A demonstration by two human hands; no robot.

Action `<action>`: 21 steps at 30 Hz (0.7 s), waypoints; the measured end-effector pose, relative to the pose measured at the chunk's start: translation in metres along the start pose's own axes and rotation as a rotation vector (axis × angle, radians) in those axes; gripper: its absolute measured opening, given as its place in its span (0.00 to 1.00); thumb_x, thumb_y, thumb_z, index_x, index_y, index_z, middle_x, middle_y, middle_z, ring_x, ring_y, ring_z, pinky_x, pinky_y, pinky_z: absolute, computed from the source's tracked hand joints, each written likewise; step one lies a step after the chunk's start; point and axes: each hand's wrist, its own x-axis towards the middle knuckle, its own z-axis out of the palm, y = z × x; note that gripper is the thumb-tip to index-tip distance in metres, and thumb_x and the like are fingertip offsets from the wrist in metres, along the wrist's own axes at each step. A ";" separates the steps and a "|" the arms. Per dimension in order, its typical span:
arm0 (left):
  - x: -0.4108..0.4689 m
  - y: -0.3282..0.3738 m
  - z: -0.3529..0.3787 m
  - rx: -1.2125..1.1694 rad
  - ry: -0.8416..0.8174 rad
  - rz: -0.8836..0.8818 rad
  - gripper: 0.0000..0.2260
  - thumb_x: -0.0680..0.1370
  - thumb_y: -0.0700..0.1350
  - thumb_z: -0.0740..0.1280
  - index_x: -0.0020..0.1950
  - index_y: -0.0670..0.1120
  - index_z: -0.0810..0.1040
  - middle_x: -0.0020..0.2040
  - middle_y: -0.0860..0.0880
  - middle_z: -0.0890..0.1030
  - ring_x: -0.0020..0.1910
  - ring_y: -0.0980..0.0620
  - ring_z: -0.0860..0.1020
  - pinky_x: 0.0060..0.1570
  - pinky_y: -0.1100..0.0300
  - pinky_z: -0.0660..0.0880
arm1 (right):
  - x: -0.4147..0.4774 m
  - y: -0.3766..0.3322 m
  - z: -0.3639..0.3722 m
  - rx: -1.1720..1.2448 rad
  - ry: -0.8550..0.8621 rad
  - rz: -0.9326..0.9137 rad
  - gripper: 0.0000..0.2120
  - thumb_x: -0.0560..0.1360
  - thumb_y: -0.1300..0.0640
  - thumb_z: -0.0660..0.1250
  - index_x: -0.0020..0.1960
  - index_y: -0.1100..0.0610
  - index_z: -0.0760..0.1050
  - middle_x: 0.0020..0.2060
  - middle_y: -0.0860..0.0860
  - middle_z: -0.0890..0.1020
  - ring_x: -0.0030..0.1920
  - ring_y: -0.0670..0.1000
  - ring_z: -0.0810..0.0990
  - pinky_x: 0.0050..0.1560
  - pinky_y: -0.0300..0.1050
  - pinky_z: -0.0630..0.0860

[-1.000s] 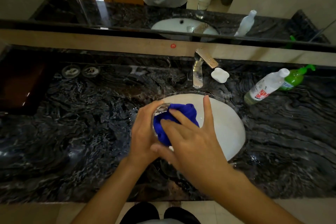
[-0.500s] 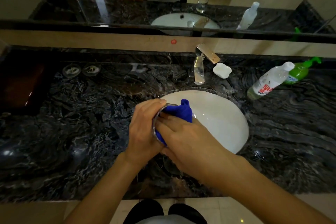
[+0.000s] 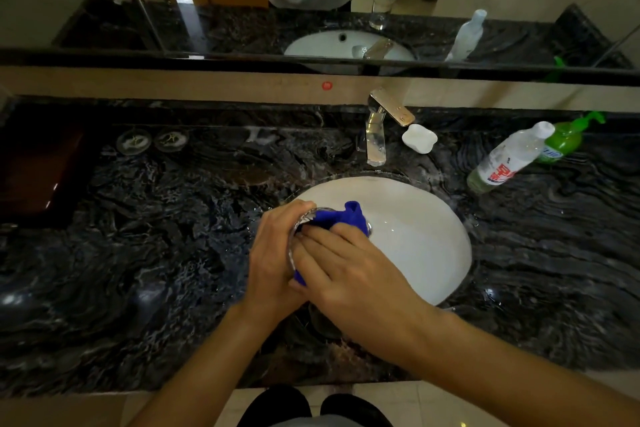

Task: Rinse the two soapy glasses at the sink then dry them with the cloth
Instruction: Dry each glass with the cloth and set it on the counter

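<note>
Two hands at the sink's front-left rim: our left hand curls its fingers round the glass, and the right hand's fingers lie side by side, gripping the blue cloth stuffed inside. The hands hide most of the glass. Behind the sink are the faucet and soap dish. Right of it on the counter are a clear bottle and a green bottle.

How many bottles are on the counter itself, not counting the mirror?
2. A clear white-capped bottle stands right of the sink basin; a green bottle sits just behind it, further right. None appears hidden.
</note>
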 end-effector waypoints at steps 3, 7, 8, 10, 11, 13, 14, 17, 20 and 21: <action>0.001 0.000 0.000 0.001 -0.004 0.066 0.18 0.85 0.54 0.60 0.69 0.44 0.70 0.65 0.50 0.75 0.64 0.52 0.76 0.63 0.52 0.76 | 0.002 0.005 0.005 0.061 -0.125 -0.031 0.15 0.78 0.61 0.71 0.62 0.66 0.77 0.58 0.63 0.83 0.61 0.62 0.81 0.61 0.56 0.79; 0.001 -0.007 -0.002 0.027 -0.044 0.173 0.19 0.80 0.46 0.67 0.68 0.41 0.71 0.65 0.47 0.76 0.66 0.52 0.75 0.65 0.48 0.75 | 0.010 0.005 -0.001 0.074 -0.307 -0.009 0.19 0.72 0.59 0.76 0.60 0.63 0.79 0.55 0.60 0.84 0.55 0.59 0.82 0.54 0.56 0.82; 0.001 -0.008 -0.002 0.029 -0.056 0.185 0.19 0.80 0.46 0.67 0.68 0.40 0.71 0.65 0.47 0.76 0.67 0.52 0.75 0.65 0.49 0.75 | 0.013 0.005 -0.004 0.082 -0.357 -0.013 0.20 0.73 0.59 0.75 0.63 0.63 0.78 0.57 0.59 0.83 0.56 0.59 0.82 0.55 0.56 0.81; 0.000 -0.007 -0.001 0.013 -0.088 0.167 0.19 0.83 0.50 0.64 0.68 0.40 0.71 0.66 0.47 0.75 0.67 0.52 0.75 0.66 0.51 0.74 | 0.015 0.006 -0.007 0.108 -0.432 0.006 0.19 0.78 0.57 0.70 0.67 0.60 0.74 0.61 0.57 0.81 0.60 0.57 0.80 0.59 0.56 0.80; -0.002 -0.006 -0.001 0.000 -0.103 0.137 0.19 0.84 0.52 0.62 0.69 0.40 0.71 0.67 0.48 0.75 0.68 0.54 0.74 0.67 0.53 0.73 | 0.014 0.006 -0.008 0.127 -0.410 0.012 0.16 0.80 0.55 0.67 0.66 0.58 0.74 0.60 0.55 0.81 0.59 0.56 0.80 0.58 0.56 0.80; -0.004 -0.005 -0.003 -0.024 -0.143 0.103 0.20 0.84 0.52 0.61 0.71 0.42 0.69 0.69 0.51 0.74 0.71 0.57 0.72 0.68 0.56 0.72 | 0.011 0.009 -0.009 0.161 -0.334 0.002 0.11 0.81 0.53 0.65 0.60 0.57 0.78 0.54 0.52 0.84 0.53 0.54 0.83 0.52 0.53 0.82; -0.006 -0.006 -0.006 -0.047 -0.178 0.095 0.21 0.83 0.51 0.64 0.74 0.45 0.68 0.71 0.54 0.73 0.72 0.57 0.72 0.69 0.58 0.72 | 0.008 0.010 -0.008 0.188 -0.277 -0.007 0.10 0.81 0.53 0.64 0.56 0.56 0.80 0.49 0.51 0.85 0.48 0.53 0.84 0.47 0.51 0.82; -0.007 -0.007 -0.021 -0.290 -0.329 -0.124 0.37 0.73 0.52 0.78 0.79 0.56 0.64 0.77 0.53 0.70 0.74 0.50 0.72 0.65 0.57 0.75 | -0.001 0.022 -0.005 0.274 -0.104 0.013 0.18 0.83 0.51 0.56 0.46 0.56 0.82 0.39 0.50 0.86 0.38 0.52 0.83 0.38 0.48 0.80; -0.005 0.011 -0.022 -0.945 -0.307 -0.735 0.43 0.66 0.67 0.78 0.76 0.53 0.70 0.73 0.46 0.75 0.69 0.44 0.77 0.54 0.49 0.82 | -0.011 0.031 0.005 0.299 -0.015 -0.010 0.21 0.85 0.50 0.55 0.49 0.58 0.83 0.43 0.52 0.87 0.43 0.53 0.85 0.44 0.51 0.81; -0.004 0.018 -0.018 -1.118 -0.274 -0.969 0.42 0.67 0.72 0.72 0.74 0.50 0.73 0.70 0.44 0.79 0.65 0.44 0.81 0.50 0.49 0.83 | -0.013 0.028 0.010 0.310 -0.010 -0.024 0.21 0.85 0.50 0.55 0.50 0.59 0.83 0.44 0.52 0.87 0.45 0.54 0.85 0.46 0.52 0.81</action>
